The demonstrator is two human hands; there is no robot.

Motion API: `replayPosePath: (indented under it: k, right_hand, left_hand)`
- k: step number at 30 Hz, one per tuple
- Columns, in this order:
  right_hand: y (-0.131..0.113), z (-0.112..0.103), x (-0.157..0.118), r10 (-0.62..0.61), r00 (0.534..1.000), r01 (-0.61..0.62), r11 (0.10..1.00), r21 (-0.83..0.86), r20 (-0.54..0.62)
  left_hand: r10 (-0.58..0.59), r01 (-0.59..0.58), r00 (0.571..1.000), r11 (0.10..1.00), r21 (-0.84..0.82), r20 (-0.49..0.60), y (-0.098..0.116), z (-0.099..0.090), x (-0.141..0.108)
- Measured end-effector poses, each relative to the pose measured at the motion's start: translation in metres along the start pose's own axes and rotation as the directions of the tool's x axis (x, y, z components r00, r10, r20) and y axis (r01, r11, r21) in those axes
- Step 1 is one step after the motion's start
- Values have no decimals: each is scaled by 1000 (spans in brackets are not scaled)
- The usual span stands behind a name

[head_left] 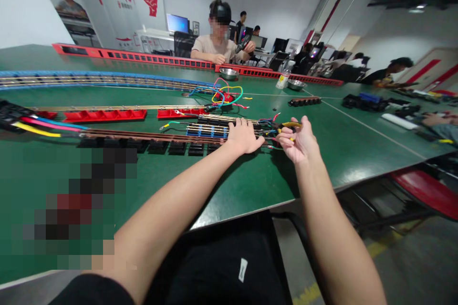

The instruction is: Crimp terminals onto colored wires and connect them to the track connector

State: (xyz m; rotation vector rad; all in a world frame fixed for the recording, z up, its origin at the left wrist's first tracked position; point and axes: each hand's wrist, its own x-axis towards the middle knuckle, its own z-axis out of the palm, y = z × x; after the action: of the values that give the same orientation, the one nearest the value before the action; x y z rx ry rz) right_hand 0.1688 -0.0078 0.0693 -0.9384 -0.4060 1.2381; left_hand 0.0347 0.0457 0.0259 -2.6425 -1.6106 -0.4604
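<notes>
My left hand (244, 137) lies palm down, fingers spread, across a blue-framed rail strip (207, 131) with bare metal bars and the brown rail strip (153, 136) beside it. To its right, my right hand (298, 143) is closed around pliers with yellow handles (294, 125). The pliers' head points toward loose wire ends (274, 128) at the right end of the strips; the hand partly hides the tool, and I cannot tell whether the jaws touch a wire. Black blocks (177, 147) sit under the brown strip. Thick yellow, pink and blue cables (50, 126) run from its left end.
Red trays (107, 115) and a long blue rail (107, 78) lie farther back on the green table (343, 157). Coloured wires (229, 97), metal bowls (229, 74) and a bottle (284, 76) stand beyond. A co-worker (220, 40) sits opposite, holding a power tool. A red-seated chair (429, 188) is at right.
</notes>
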Motion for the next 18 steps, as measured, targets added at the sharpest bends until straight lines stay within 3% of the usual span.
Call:
replayPosePath:
  k: [3, 7, 12, 18]
  right_hand:
    - [3, 0, 1, -18, 999, 20, 998, -55, 42]
    - [11, -5, 0, -68, 990, 103, 951, -292, 125]
    - [12, -14, 0, -197, 974, 224, 783, -581, 110]
    - [-11, -23, -32, -311, 919, 384, 565, -730, 243]
  left_hand:
    - [-6, 6, 1000, 1000, -2, 21, 0, -1, 0]
    - [-12, 13, 999, 1000, -15, 46, 0, -2, -1]
    - [-10, 12, 999, 1000, -27, 50, 0, -2, -1]
    - [-10, 10, 1000, 1000, -3, -11, 0, 3, -1]
